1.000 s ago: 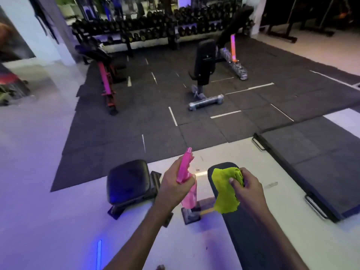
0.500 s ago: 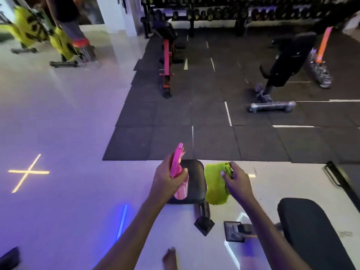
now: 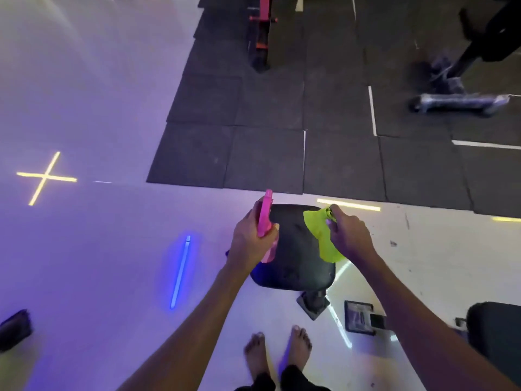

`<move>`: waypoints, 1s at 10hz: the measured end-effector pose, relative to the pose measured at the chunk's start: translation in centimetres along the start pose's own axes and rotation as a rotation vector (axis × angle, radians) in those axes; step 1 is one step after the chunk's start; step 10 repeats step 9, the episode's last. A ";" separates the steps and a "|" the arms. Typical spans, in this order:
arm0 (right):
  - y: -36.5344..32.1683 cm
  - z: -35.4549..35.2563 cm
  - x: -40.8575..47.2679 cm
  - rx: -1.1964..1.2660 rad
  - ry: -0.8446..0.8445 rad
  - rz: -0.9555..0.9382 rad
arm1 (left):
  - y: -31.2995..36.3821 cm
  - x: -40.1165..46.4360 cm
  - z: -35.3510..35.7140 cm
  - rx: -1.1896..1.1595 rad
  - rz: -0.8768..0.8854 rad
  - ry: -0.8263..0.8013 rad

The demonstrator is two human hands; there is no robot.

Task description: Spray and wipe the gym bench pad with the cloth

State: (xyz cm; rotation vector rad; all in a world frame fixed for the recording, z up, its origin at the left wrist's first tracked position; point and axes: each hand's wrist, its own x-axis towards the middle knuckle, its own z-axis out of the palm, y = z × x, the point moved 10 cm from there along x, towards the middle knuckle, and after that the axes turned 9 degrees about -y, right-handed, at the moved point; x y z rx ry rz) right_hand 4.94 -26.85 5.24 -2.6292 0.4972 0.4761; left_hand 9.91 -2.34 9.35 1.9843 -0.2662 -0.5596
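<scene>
While both hands hover over the black pad [image 3: 296, 258], cleaning things are held.
Left hand [image 3: 249, 244] fingers wrap the pink spray bottle [image 3: 265, 218]; right hand [image 3: 349, 235] fingers pinch the yellow cloth [image 3: 320, 235].

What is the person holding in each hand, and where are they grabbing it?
The left hand grips the pink spray bottle around its neck. The right hand pinches the green cloth at its top edge, so it hangs.

Hands grip spray bottle [image 3: 265, 221] and cloth [image 3: 320, 235] over pad [image 3: 296, 249].
</scene>
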 end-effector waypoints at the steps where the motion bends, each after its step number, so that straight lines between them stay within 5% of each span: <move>1: 0.1 2.3 3.7 -0.125 0.018 -0.057 | -3.4 3.5 1.9 0.005 -0.025 -0.002; 2: 0.6 6.5 5.1 -0.162 0.052 -0.087 | -6.4 6.0 3.6 0.018 -0.050 0.017; 4: 4.9 25.2 3.1 -0.329 -0.443 -0.015 | -12.0 7.5 7.5 0.038 -0.038 -0.017; 5: 5.8 27.2 1.6 -0.263 -0.403 0.037 | -12.8 7.4 8.0 0.028 -0.016 -0.026; 10: 3.0 14.7 1.6 -0.228 -0.126 0.049 | -10.4 5.2 6.9 0.209 -0.052 -0.252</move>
